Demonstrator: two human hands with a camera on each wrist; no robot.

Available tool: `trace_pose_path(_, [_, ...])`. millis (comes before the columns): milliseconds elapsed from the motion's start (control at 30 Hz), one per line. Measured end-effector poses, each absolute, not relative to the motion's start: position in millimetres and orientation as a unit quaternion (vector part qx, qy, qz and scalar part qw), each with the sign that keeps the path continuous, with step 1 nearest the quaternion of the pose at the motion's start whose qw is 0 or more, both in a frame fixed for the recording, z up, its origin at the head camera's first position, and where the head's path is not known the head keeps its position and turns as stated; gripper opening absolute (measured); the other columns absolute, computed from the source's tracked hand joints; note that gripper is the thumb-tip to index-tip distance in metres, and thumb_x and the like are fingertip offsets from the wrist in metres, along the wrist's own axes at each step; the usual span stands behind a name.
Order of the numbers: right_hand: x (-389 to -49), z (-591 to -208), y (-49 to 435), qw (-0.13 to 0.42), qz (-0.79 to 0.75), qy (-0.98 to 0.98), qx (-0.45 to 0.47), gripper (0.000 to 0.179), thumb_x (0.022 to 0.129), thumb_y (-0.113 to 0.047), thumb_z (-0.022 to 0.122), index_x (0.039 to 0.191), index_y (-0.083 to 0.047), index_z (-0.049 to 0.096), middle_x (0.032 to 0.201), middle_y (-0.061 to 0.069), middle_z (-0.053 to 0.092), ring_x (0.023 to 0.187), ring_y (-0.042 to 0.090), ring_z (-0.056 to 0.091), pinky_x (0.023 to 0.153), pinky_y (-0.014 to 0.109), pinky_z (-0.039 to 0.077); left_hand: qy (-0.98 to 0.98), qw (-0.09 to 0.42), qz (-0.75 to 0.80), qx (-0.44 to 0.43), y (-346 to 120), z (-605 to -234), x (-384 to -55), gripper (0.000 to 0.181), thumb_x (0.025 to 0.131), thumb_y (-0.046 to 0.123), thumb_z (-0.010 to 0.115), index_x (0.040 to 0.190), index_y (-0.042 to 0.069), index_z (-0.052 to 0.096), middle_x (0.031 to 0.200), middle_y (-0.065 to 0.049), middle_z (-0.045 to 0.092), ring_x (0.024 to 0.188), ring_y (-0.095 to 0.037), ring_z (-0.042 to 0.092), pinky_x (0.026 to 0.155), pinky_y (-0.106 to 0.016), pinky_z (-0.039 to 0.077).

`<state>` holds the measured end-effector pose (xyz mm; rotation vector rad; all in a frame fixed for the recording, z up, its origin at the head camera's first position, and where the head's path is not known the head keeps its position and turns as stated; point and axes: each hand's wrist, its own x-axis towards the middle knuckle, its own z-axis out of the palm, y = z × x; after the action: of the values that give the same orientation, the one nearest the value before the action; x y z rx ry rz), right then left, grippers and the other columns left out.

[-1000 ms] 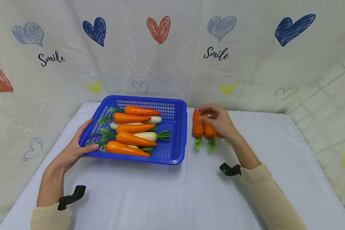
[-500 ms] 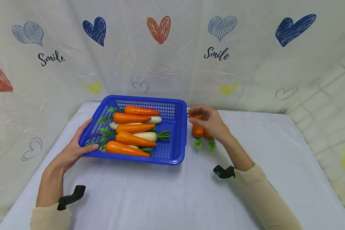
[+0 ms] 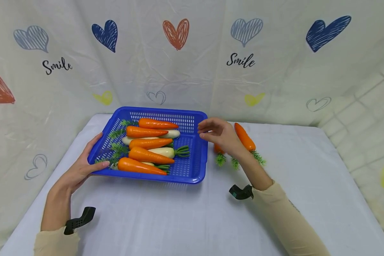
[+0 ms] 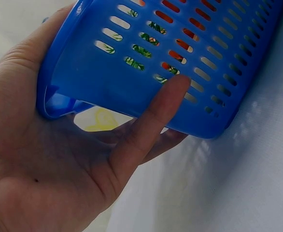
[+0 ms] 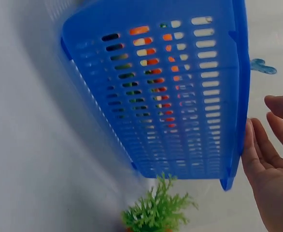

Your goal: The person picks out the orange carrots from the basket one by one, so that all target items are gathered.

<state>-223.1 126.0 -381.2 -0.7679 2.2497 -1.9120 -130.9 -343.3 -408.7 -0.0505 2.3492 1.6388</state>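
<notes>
A blue slotted plastic basket (image 3: 192, 179) holds several orange carrots (image 3: 148, 143) with green tops and several white radishes (image 3: 164, 152). My left hand (image 3: 78, 167) grips its left side in the head view. In the left wrist view one finger lies along the slotted wall (image 4: 117, 92) while the rim sits against the palm. My right hand (image 3: 222, 137) is at the basket's right rim, fingers bent loosely and holding nothing. In the right wrist view its fingers are close to the rim; whether they touch cannot be told. Beneath that hand and arm lie loose carrots (image 3: 244, 137), partly hidden.
A white cloth covers the table (image 3: 166, 220). Behind it hangs a pale curtain (image 3: 208, 71) printed with hearts and "Smile". Leafy carrot tops (image 5: 156, 208) appear below the basket in the right wrist view. Black wrist mounts (image 3: 241, 192) sit on both arms.
My right hand has moved left from above the loose carrots to the basket's right rim, uncovering the rightmost carrot. The left hand and basket have stayed in place.
</notes>
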Motion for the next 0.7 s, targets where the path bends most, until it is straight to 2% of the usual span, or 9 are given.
trace_pose_path(200, [-220, -378, 114, 0.054, -0.608, 0.746, -0.266, 0.032, 0.094, -0.003, 0.074, 0.125, 0.002, 0.066, 0.125, 0.028, 0.066, 0.115, 0.033, 0.069, 0.095, 0.022, 0.058, 0.809, 0.14, 0.57, -0.019, -344, -408, -131, 0.096, 0.102, 0.029, 0.065, 0.162, 0.055, -0.005, 0.17, -0.021, 0.001, 0.142, -0.043, 0.027, 0.087, -0.017, 0.053])
trace_pose_path(533, [-217, -372, 94, 0.075, -0.599, 0.744, -0.287, 0.034, 0.096, -0.005, 0.073, 0.127, 0.002, 0.064, 0.125, 0.02, 0.068, 0.118, 0.035, 0.068, 0.096, 0.028, 0.059, 0.803, 0.143, 0.578, -0.022, -343, -407, -130, 0.095, 0.102, 0.029, 0.065, 0.161, 0.057, -0.004, 0.17, -0.022, 0.001, 0.141, -0.041, 0.028, 0.087, -0.017, 0.054])
trace_pose_path(700, [-215, -373, 84, 0.085, -0.595, 0.746, -0.286, 0.034, 0.095, -0.007, 0.075, 0.127, 0.0, 0.065, 0.127, 0.022, 0.068, 0.117, 0.033, 0.069, 0.098, 0.035, 0.06, 0.804, 0.143, 0.577, -0.021, -343, -407, -130, 0.094, 0.102, 0.029, 0.065, 0.161, 0.057, -0.003, 0.17, -0.021, 0.002, 0.14, -0.038, 0.029, 0.088, -0.018, 0.054])
